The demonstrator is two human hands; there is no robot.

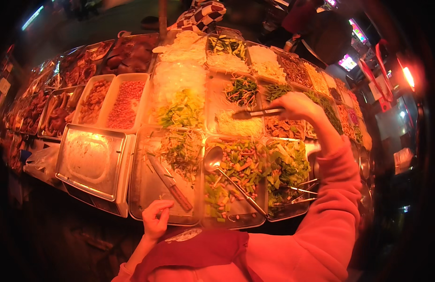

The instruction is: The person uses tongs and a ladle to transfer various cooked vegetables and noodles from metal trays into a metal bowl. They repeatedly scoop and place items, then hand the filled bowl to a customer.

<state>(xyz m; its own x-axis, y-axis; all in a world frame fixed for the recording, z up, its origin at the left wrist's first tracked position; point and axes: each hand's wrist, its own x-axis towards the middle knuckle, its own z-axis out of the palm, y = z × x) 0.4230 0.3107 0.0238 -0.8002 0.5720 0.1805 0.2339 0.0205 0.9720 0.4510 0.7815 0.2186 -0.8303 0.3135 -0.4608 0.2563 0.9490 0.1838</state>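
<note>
Stretched over the food trays, my right hand point(295, 105) is closed on a pair of tongs point(258, 113). The tongs' dark tips point left, over or at pale shredded food point(238, 124) in a metal tray; whether they touch it I cannot tell. Dark leafy greens point(241, 91) lie behind in the same tray. My left hand point(156, 216) is loosely curled at the near edge of another tray, with nothing seen in it. Just right of it a knife point(170, 183) with a brown handle lies in that tray, beside mixed sprouts and greens point(180, 151).
A ladle point(236, 183) rests across diced vegetables point(240, 160). More tongs point(302, 192) lie by leafy greens point(286, 165). At left, a metal tray point(90, 160) sits on a scale-like box. Meat trays point(129, 53) stand far left. A person's checkered sleeve point(200, 16) is beyond the trays.
</note>
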